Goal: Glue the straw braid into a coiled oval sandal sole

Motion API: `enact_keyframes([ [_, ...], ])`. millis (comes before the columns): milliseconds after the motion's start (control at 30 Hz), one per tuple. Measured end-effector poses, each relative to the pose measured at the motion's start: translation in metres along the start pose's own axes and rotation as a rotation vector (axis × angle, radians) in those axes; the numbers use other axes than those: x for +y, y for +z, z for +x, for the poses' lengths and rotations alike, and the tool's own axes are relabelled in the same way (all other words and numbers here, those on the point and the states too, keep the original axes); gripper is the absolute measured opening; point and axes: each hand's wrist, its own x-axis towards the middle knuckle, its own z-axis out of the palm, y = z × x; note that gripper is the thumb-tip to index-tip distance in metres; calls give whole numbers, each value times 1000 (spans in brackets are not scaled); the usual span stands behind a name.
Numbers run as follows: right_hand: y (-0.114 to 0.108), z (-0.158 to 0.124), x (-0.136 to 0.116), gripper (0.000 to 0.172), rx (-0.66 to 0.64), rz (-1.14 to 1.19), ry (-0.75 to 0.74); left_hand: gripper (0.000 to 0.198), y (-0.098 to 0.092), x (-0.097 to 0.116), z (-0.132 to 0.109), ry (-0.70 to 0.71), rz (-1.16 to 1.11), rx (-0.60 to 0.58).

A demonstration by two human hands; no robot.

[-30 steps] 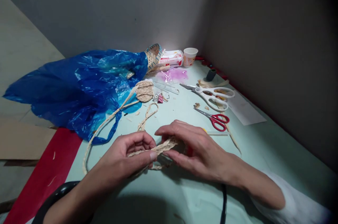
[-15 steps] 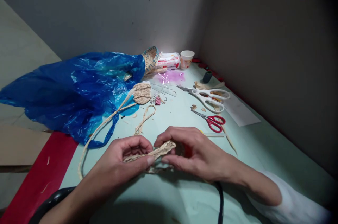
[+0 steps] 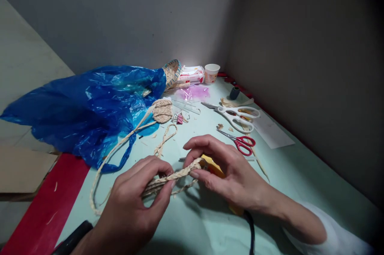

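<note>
Between my two hands is a braided straw cord (image 3: 180, 175), pale and plaited, bent into layers on the left with a loose loop hanging below. My left hand (image 3: 135, 199) pinches the layered part between thumb and fingers. The thumb and fingertips of my right hand (image 3: 223, 167) close on the cord's right end. Behind and under the right hand lies a yellow tool (image 3: 213, 165), mostly hidden, with a black cable (image 3: 251, 227) running toward me. From behind the left hand another length of braid (image 3: 165, 139) runs away and ends in a loop.
A blue plastic bag (image 3: 90, 107) covers the left side, beside a woven straw piece (image 3: 162, 111) with long strands. To the right lie white-handled scissors (image 3: 237, 113) and red-handled scissors (image 3: 243, 143). Farther back are a paper cup (image 3: 212, 73), a dark spool (image 3: 234, 93) and a pink clip (image 3: 179, 118).
The braid's right end has turned, so its plaited side shows more clearly. My right hand has shifted slightly right, exposing more of the yellow tool. The left hand still holds the braid.
</note>
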Motion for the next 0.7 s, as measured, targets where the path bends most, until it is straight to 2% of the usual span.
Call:
enact_keyframes([
  [100,2,-3,2,34,46,-37,-42,9,4,-3,-2,118,63,51],
  [167,3,-4,3,37,65,-56,-47,9,5,-4,-2,141,90,53],
  [333,2,-4,3,41,48,-116,-17,6,7,-5,-1,27,40,31],
  [467,3,-4,2,43,8,-150,20,5,8,-8,1,-11,-42,-37],
  [567,5,-5,5,43,59,-97,12,9,7,-11,4,-57,-104,-107],
  [700,8,-7,12,48,106,-50,-13,14,7,-13,7,-192,-237,-185],
])
